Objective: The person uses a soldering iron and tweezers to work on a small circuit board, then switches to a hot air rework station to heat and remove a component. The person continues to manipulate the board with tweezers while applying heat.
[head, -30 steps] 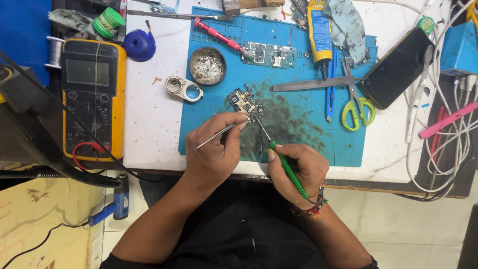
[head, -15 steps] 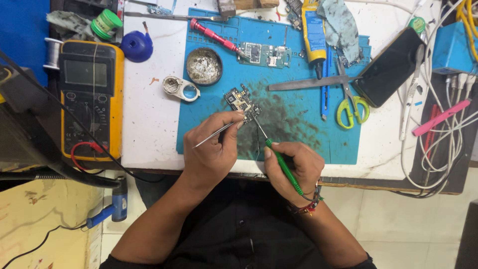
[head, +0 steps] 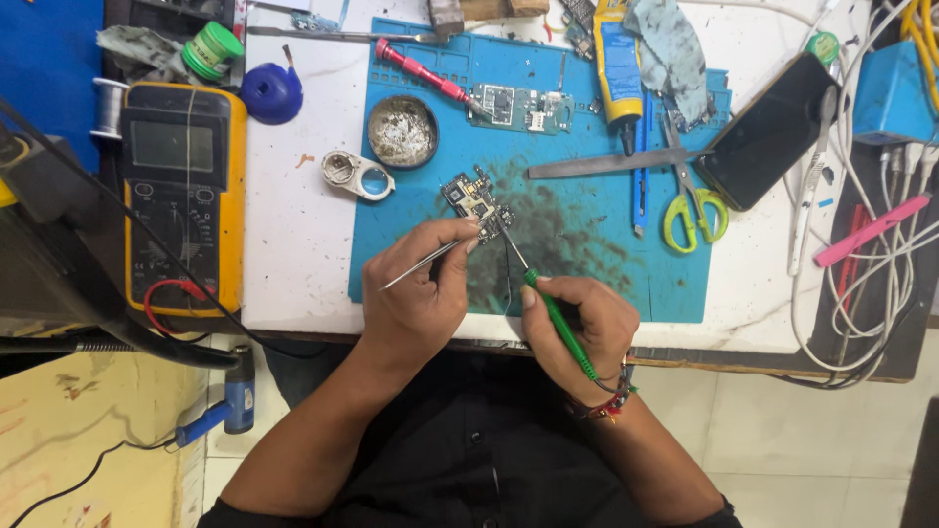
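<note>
The small circuit board [head: 475, 200] lies on the blue work mat [head: 587, 264], just above the person's two hands, and everything else is told from it. The left hand [head: 416, 293] pinches thin metal tweezers [head: 430, 262] between thumb and forefinger, the other fingers curled under, so that the tips press on the board's lower right corner, probably to keep it from sliding. The right hand [head: 577, 328] grips a green-handled soldering iron [head: 548, 313] like a pen, fingers pressed together round the handle, its tip slanting up to that same corner beside the tweezers. Above the board and to its right lies a second, green circuit board [head: 518, 106], with a red screwdriver [head: 425, 70] at its left. Up and left of the small board sits a round tin of grey paste [head: 402, 131]. Far left lies a yellow meter [head: 183, 186] with a grey screen and a dial, and above it a green-lidded pot [head: 212, 51]. Up and right stands a yellow and blue tube [head: 617, 59]; farther right lie green-handled scissors [head: 693, 205] and a dark phone [head: 773, 132]
</note>
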